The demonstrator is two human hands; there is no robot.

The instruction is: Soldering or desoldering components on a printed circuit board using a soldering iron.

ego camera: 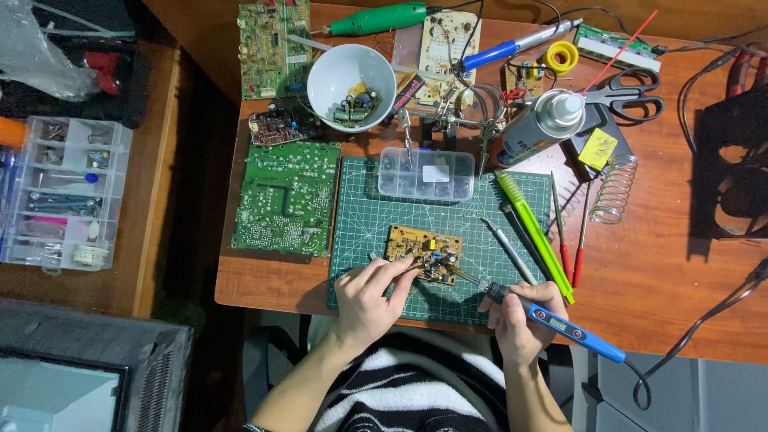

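Observation:
A small tan circuit board (422, 253) lies on the green cutting mat (360, 216) near the table's front edge. My left hand (366, 300) rests at the board's lower left corner and pinches a thin metal tool, likely tweezers, whose tip touches the board. My right hand (520, 316) grips a blue soldering iron (560, 324). Its dark tip points left to the components on the board's right half. A cable runs from the iron's rear end off the table.
A large green circuit board (286, 198) lies left of the mat. Behind it stand a white bowl of parts (350, 76), a clear parts box (426, 174), a helping-hands stand (464, 112), a spray can (544, 120), scissors (632, 94) and a coil stand (614, 190). Green tools (532, 232) lie to the right.

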